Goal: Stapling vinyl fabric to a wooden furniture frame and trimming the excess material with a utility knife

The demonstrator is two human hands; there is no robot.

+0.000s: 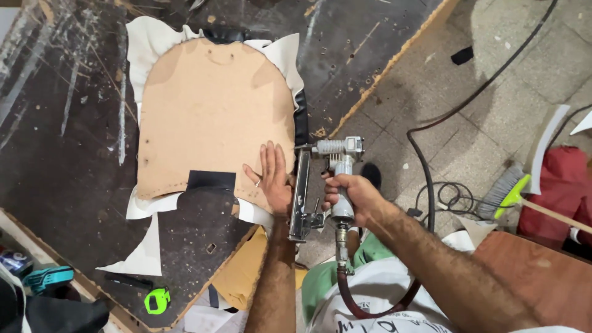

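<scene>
Our left hand (273, 179) lies open and flat on the board's (209, 117) near right edge, pinning the white cover (280, 55), while our right hand (351, 196) grips the stapler (320, 179) just beside it.

tan board (209, 117), white fabric (145, 43), silver stapler (333, 166), neon-green tape measure (158, 300).

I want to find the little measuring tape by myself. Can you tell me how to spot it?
Start at the big dark worktable that holds the tan seat board. Follow the table's near edge down toward the person, below the white scrap and the black pen. The tape measure is the small squarish thing there, the only bright neon green one on the table.
</scene>
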